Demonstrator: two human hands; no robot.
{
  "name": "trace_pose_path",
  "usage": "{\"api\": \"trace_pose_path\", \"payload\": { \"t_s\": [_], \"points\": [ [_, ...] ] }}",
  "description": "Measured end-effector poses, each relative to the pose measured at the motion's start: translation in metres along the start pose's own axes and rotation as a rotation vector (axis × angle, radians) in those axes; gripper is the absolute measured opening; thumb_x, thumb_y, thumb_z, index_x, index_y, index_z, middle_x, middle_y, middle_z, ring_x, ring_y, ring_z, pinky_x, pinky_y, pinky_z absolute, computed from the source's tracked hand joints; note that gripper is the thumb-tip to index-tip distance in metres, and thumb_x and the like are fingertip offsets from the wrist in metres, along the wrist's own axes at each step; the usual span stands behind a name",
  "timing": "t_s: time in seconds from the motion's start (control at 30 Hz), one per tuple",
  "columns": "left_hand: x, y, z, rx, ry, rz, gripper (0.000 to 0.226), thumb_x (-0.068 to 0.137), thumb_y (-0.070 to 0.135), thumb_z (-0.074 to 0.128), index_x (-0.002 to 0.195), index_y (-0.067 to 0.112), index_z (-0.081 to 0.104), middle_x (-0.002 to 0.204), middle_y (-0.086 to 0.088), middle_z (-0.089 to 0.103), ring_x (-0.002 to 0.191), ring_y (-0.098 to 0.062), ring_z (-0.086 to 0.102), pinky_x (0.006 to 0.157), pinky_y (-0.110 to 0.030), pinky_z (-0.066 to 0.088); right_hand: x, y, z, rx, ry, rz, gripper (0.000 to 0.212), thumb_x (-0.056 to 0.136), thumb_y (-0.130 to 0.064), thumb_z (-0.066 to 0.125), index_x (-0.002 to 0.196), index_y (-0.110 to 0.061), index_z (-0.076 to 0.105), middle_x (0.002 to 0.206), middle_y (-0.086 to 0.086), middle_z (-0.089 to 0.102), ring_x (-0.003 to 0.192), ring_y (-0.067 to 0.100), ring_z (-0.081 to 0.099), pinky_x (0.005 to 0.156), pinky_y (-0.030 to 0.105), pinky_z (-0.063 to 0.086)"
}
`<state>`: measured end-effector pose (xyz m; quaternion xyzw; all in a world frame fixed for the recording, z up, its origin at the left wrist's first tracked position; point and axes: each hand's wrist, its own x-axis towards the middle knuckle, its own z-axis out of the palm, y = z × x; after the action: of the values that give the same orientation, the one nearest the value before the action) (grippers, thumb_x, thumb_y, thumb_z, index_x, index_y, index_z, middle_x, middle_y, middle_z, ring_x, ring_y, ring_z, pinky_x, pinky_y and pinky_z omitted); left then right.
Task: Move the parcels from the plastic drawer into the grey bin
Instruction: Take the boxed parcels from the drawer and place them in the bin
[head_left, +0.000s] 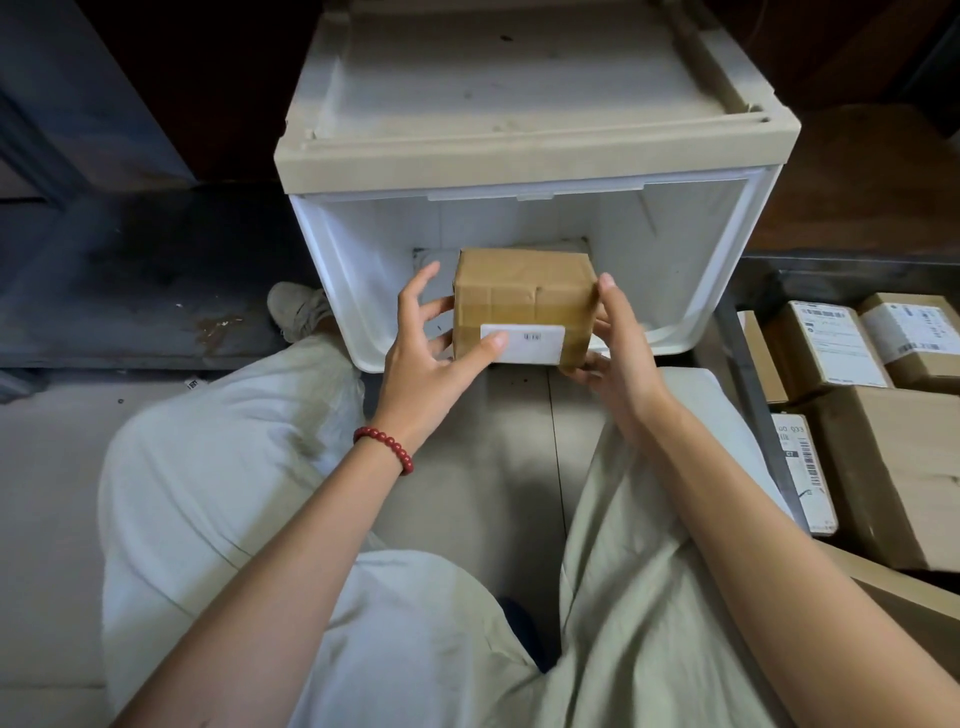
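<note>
- Drawer cabinet (519, 78), beige and dusty, is sitting on the floor straight ahead.
- Plastic drawer (358, 291), white, is standing pulled out toward the person's knees.
- Grey bin (748, 374) is sitting on the person's right, just beside the drawer. Labelled boxes (826, 348) are filling the part in view.
- Right knee (691, 395) is rising between the drawer and the bin, so it is lying on the carry path.
- Parcel (524, 296), brown and taped, is hanging over the drawer's front wall with its white label (530, 343) facing the camera.
- Flat pale packet (431, 257) is lying on the drawer floor behind the parcel, mostly hidden. It is probably another one to move.
- Right hand (618, 343) is clamping the parcel's right side, thumb up top, fingers underneath.
- Left hand (436, 343) is gripping the left side, thumb pressing on the label, fingers loosely curled, forefinger lifting off.
- Risk: the tape is looking slick and the left grip is looking light, so a quick swing right could be letting the parcel slip.
- Risk: the parcel's lower edge could be catching the drawer wall or the bin rim if carried low.
- Risk: with the bin looking crowded, a dropped parcel might be landing tilted on the boxes.
- Red bead bracelet (384, 447) is sitting on the left wrist, no obstruction.
</note>
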<state>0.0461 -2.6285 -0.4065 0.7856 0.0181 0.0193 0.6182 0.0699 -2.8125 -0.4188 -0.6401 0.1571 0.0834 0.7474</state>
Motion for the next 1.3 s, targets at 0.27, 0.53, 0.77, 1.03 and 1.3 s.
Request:
{"api": "trace_pose_path", "payload": {
  "t_s": [0.27,0.53,0.77,1.03,1.3],
  "points": [
    [0.001,0.000,0.000,0.121,0.025,0.015,0.077,0.076,0.033,0.079,0.134,0.045,0.030,0.122,0.018,0.059,0.097,0.011,0.059,0.072,0.002,0.040,-0.005,-0.001,0.000,-0.206,0.043,-0.126,0.038,0.087,-0.057,0.059,0.116,-0.033,0.061,0.105,-0.019,0.060,0.097,0.007,0.060,0.070,0.022,0.046],
    [0.014,0.015,0.015,0.115,0.138,0.088,0.047,0.077,0.040,0.077,0.117,0.036,0.053,0.104,0.017,0.068,0.095,0.011,0.060,0.089,-0.013,0.047,-0.012,-0.009,-0.010,-0.186,0.217,-0.396,0.041,0.077,-0.055,0.072,0.087,-0.023,0.050,0.128,-0.006,0.054,0.116,0.009,0.056,0.085,0.018,0.043],
    [0.017,0.044,0.067,0.058,-0.110,0.293,0.055,0.085,0.027,0.071,0.133,0.033,0.046,0.132,0.015,0.055,0.114,0.010,0.052,0.095,-0.012,0.044,-0.035,-0.028,-0.049,0.055,0.333,-0.458,0.045,0.090,-0.036,0.064,0.125,-0.021,0.039,0.129,0.004,0.057,0.108,0.004,0.059,0.080,0.012,0.048],
    [0.012,0.068,0.142,0.123,-0.437,0.386,0.052,0.088,0.029,0.068,0.133,0.037,0.043,0.131,0.024,0.052,0.117,0.009,0.049,0.096,-0.030,0.050,-0.064,-0.034,-0.130,0.128,0.628,-0.461,0.042,0.096,-0.032,0.056,0.132,-0.020,0.039,0.120,-0.009,0.057,0.104,-0.008,0.058,0.073,0.006,0.047],
    [0.012,0.064,0.219,0.261,-0.597,0.341,0.063,0.089,0.035,0.064,0.139,0.031,0.026,0.127,0.020,0.049,0.108,-0.005,0.055,0.099,-0.035,0.048,-0.074,-0.010,-0.174,0.116,0.803,-0.416,0.031,0.096,-0.022,0.058,0.123,-0.024,0.042,0.134,0.001,0.055,0.125,0.010,0.052,0.097,0.029,0.051]
  ]
}}
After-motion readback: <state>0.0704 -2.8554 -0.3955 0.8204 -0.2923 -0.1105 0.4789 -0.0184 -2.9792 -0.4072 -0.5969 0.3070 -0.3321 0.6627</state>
